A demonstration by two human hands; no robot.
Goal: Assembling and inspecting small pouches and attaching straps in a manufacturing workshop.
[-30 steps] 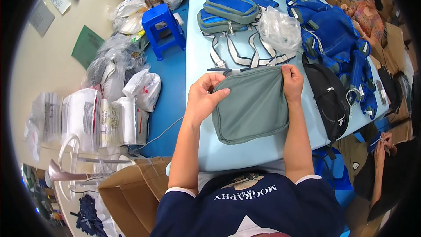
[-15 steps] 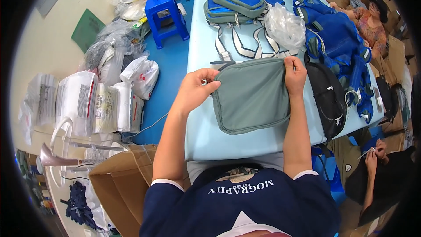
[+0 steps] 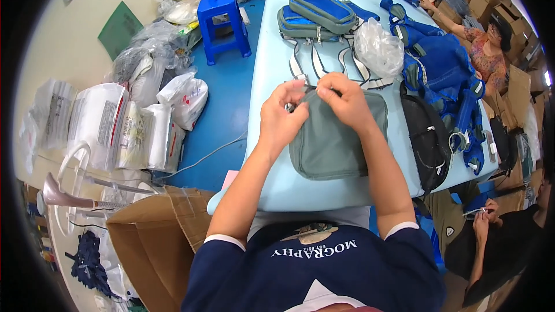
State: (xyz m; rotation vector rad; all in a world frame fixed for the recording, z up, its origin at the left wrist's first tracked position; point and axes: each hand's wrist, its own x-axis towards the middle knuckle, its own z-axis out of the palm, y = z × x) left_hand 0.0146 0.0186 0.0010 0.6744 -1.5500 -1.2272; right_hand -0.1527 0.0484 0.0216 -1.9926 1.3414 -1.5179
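A grey-green fabric bag [image 3: 335,150], flat with rounded corners, lies on the light blue table in front of me. Both my hands meet at its upper left corner. My right hand [image 3: 347,103] pinches that corner, thumb and fingers pressed together. Just left of it, the fingers of my left hand [image 3: 280,117] are curled round a small dark piece with a glint of metal, too hidden to name. White straps with dark edges [image 3: 317,63] lie just beyond the bag, running from blue-and-grey bags [image 3: 321,14] stacked farther back.
A clear plastic bag [image 3: 378,49], a black pouch [image 3: 425,138] and a heap of blue mesh pieces [image 3: 442,60] lie rightward. Co-workers sit along the right side. A blue stool [image 3: 222,26] and a cardboard box [image 3: 156,237] stand left of the table [image 3: 260,188].
My right hand has let go of the bag's upper right corner and moved left to the upper left corner. The bag now lies flatter, and my left hand has shifted slightly right.
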